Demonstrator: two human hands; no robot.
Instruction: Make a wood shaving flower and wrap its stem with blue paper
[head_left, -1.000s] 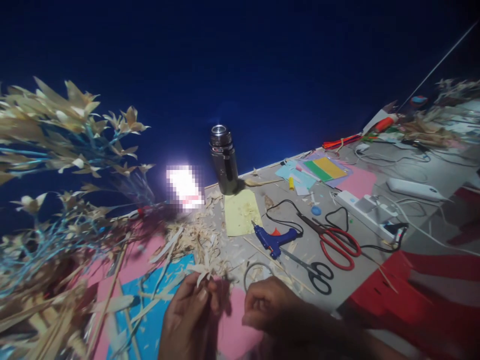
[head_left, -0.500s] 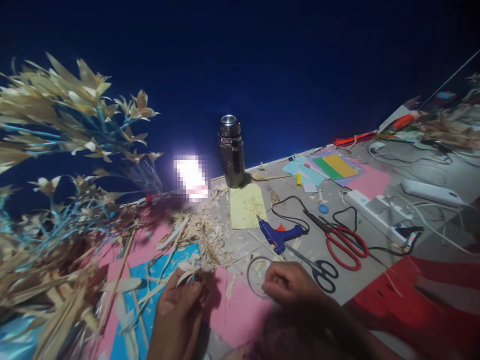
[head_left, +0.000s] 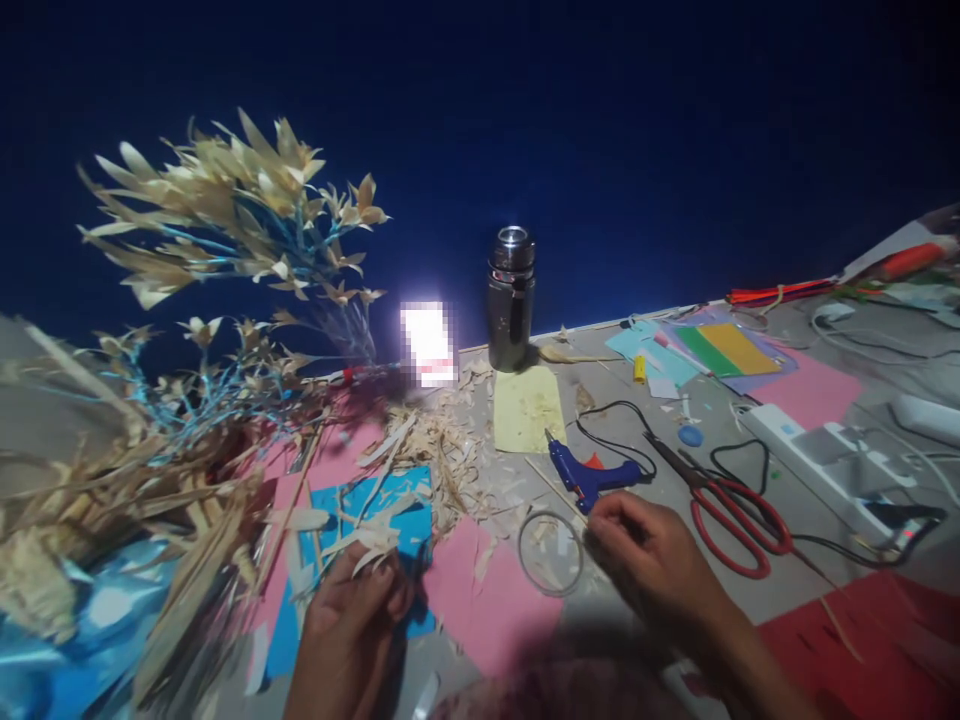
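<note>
A pale flower of thin husk petals [head_left: 373, 543] is pinched in the fingers of my left hand [head_left: 360, 600], above blue paper [head_left: 411, 507]. My right hand [head_left: 637, 545] has its fingers curled beside the blue glue gun [head_left: 596, 478]; whatever is in them is hidden. A thin stick [head_left: 553, 485] runs up to its fingertips. Left of that hand lies a grey ring [head_left: 523, 560], possibly a tape roll, on pink paper [head_left: 480, 600]. Red-handled scissors [head_left: 739, 520] lie to its right. The black-handled scissors are out of sight.
Husk flowers on blue stems [head_left: 247, 230] rise at the left. A dark flask [head_left: 511, 310] stands behind a yellow sheet [head_left: 525, 400]. Husk scraps [head_left: 450, 460] litter the middle. At the right lie a white power strip [head_left: 810, 460], cords and coloured sheets [head_left: 727, 350].
The view has swung left, so things sit further right. My right hand has moved from beside the ring to the glue gun's handle, over where the black-handled scissors showed. My left hand keeps the flower.
</note>
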